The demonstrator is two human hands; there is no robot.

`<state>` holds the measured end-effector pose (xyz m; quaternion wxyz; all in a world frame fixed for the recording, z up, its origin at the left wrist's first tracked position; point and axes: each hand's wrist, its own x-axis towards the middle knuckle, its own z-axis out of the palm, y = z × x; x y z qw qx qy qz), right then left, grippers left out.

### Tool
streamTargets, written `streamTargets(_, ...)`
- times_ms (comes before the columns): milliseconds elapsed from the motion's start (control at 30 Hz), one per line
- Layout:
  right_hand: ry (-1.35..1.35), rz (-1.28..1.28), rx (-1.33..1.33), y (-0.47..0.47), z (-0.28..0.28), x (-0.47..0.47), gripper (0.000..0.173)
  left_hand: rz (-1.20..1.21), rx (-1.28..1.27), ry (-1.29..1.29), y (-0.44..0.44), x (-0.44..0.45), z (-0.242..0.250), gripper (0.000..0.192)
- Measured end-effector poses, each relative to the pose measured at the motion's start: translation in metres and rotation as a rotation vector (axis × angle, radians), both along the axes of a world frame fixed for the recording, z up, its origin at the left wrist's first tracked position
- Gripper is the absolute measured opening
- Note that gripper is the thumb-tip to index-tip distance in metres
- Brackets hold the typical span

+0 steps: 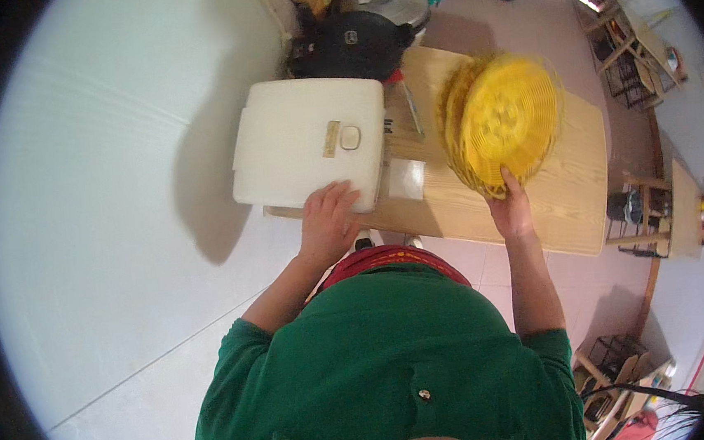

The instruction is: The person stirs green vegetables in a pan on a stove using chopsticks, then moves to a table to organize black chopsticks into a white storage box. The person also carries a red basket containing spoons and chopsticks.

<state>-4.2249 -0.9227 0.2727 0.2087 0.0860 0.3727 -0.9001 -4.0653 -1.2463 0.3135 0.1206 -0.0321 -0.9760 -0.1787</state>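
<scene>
My right hand (511, 210) grips the near rim of a stack of yellow woven baskets (508, 118), thumb inside the top one. The stack is tilted over the right part of a wooden table (568, 203), and its edges are blurred. My left hand (330, 221) rests on the near edge of a cream-white plastic case (283, 138), fingers spread a little and holding nothing. A rectangular button or latch (350, 137) and a small label with writing sit on the case. Its lid looks closed.
Behind the case are a black bag (351, 46) and a large metal pot lid with a handle (381, 3). A pen-like stick (412, 106) and a white paper square (407, 178) lie on the table. A white wall (94, 178) rises at left; other wooden tables (686, 212) stand at right.
</scene>
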Motion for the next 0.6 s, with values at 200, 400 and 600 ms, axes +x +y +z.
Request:
streamTargets(200,0.126,0.359,0.333,-0.170,0.092,-0.015,0.048,-0.305,0.115,0.070,-0.022,0.018,0.000,0.041)
streamTargets(400,0.161,0.586,0.507,-0.285,0.085,-0.002,0.047,-0.341,0.206,-0.228,-0.047,0.017,-0.003,0.030)
streamTargets(600,0.161,0.413,0.413,-0.260,0.070,-0.011,0.052,-0.582,0.295,-0.168,-0.041,-0.018,-0.012,0.027)
